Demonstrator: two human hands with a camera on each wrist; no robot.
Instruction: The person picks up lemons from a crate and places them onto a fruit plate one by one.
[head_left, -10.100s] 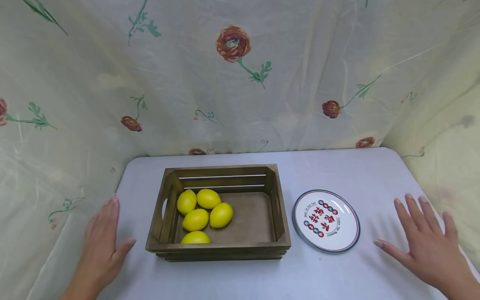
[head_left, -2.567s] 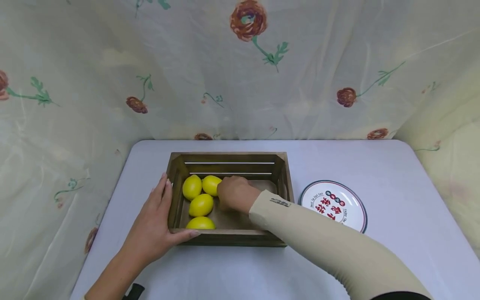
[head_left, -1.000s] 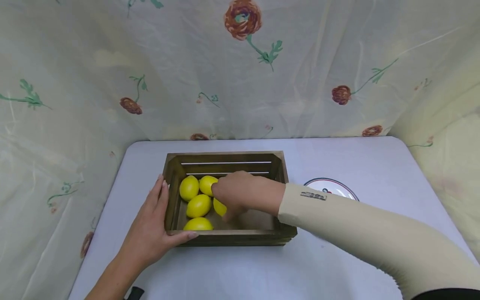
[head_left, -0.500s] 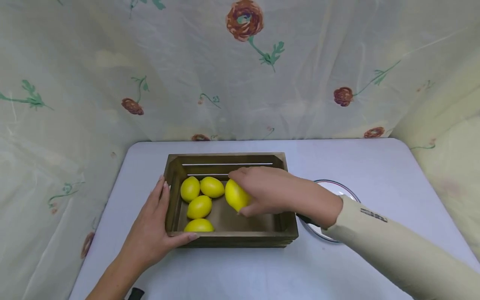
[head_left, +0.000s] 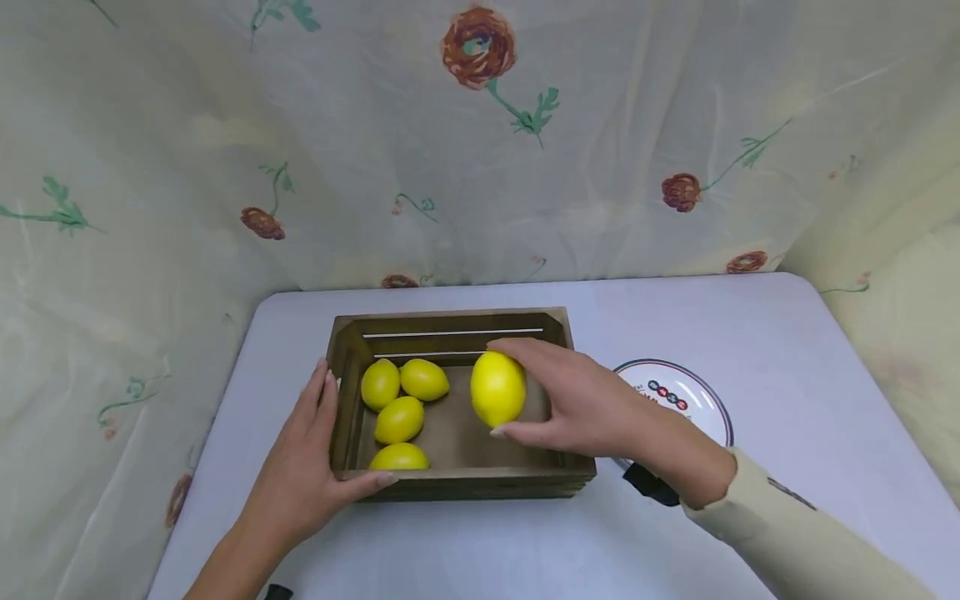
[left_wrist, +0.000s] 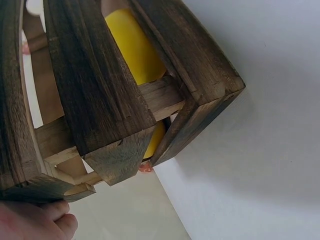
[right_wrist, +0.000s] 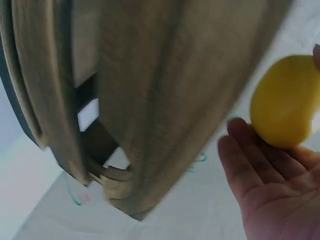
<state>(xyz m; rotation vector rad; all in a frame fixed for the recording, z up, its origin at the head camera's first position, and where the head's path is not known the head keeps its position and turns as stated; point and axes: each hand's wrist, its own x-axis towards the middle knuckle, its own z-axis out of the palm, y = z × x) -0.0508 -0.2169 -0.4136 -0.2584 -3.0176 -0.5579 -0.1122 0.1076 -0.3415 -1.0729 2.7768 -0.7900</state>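
Pinching a lemon [head_left: 498,390] at its nine o'clock, the right hand [head_left: 581,407] is over the crate [head_left: 487,474]; the left hand [head_left: 303,458] touches the crate's eight-o'clock corner, fingers straight.

Booth-like spot: floral curtain [head_left: 600,125], wht tbl [head_left: 465,550]

In the head view, the tabletop [head_left: 465,550] is lit softly and evenly. In the left wrist view, the crate [left_wrist: 90,75] is left dark, and a soft gray shadow is cast beside it. In the right wrist view, its wood is badly blurred.
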